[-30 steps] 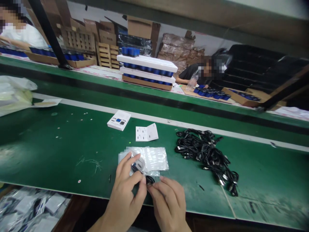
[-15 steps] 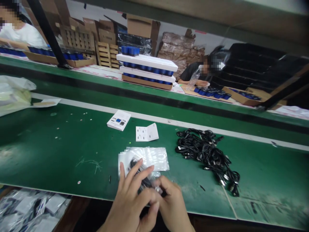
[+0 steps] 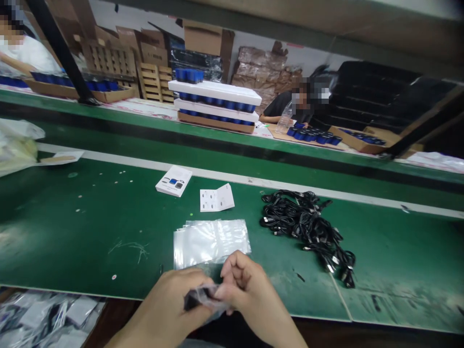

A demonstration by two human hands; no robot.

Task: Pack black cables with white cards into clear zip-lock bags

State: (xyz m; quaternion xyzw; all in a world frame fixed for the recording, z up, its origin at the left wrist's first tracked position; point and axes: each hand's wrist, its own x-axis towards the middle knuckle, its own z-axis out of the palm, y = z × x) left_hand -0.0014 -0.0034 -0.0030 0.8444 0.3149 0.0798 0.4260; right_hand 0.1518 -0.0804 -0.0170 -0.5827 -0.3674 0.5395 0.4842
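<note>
Bag [image 3: 206, 295] (clear), hands [image 3: 248, 290] pinching, cables [image 3: 311, 224] nearby

crumpled clear bag [image 3: 210, 294], black contents [image 3: 191, 300] showing, held between fingers [image 3: 231, 293]

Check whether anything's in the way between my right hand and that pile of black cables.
Nothing visible stands between your right hand and the pile of black cables; only green tabletop shows there. The stack of clear plastic bags lies left of that path.

The left hand [image 3: 177, 297] and right hand [image 3: 243, 282] partly hide a clear bag [image 3: 205, 294], its dark contents [image 3: 190, 300] blurred.
</note>
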